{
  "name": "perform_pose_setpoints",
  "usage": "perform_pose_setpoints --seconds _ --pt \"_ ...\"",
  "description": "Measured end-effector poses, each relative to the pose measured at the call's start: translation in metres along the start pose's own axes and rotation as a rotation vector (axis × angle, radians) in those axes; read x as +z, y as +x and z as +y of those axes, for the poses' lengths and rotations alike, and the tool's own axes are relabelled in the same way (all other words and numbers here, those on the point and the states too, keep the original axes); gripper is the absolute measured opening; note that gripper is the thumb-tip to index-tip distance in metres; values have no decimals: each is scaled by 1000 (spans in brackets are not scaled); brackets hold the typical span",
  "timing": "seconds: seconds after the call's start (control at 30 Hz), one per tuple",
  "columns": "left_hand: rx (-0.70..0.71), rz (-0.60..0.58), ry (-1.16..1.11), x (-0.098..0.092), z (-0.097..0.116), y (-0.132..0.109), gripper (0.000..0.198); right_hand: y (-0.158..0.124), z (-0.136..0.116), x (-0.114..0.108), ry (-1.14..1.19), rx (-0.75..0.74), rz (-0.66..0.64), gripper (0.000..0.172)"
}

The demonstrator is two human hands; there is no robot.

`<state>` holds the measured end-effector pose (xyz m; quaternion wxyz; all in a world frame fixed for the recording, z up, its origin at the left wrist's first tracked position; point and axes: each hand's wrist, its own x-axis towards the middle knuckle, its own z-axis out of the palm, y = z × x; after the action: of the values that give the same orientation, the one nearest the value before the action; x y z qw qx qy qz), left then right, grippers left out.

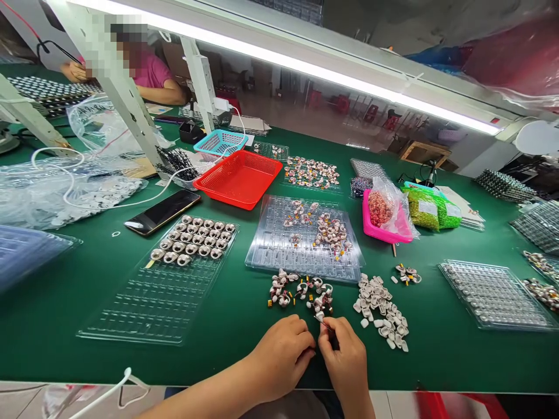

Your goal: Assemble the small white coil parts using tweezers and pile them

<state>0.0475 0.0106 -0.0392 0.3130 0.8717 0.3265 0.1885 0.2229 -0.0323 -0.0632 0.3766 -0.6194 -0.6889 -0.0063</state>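
My left hand [286,355] is near the table's front edge, its fingers curled; whatever is in them, if anything, is hidden. Close beside it, my right hand [345,352] pinches a small white earphone part [320,317] between thumb and forefinger. A thin dark line by the fingertips is too small to name. Just beyond the hands lies a loose cluster of white earphone pieces [282,286] with dark wires and yellow tabs. To the right is a pile of small white plastic covers [378,299]. A few more wired pieces [409,273] lie past that pile.
A clear tray [131,314] at left holds rows of earphone pieces, below a phone [163,212]. Stacked clear trays [266,244] stand ahead. Beyond are a red basket [240,186], a blue basket [218,142] and a pink tray [391,235]. A person [152,78] sits far left.
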Motion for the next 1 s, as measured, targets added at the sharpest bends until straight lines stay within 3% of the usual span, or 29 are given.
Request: perform_pose_setpoints --seconds 0.17,0.3,0.53,1.0 --pt "-83 19 -86 -1 1 0 12 0 -2 -2 46 -3 6 14" --pt "-196 63 -167 2 -1 -1 25 -1 -3 -4 69 -11 -10 15" --pt "-135 89 -209 7 -6 -4 58 -1 -5 -6 114 -44 -22 16" --pt "-97 111 -147 3 -5 -3 34 -1 -8 -8 168 -120 -34 18"
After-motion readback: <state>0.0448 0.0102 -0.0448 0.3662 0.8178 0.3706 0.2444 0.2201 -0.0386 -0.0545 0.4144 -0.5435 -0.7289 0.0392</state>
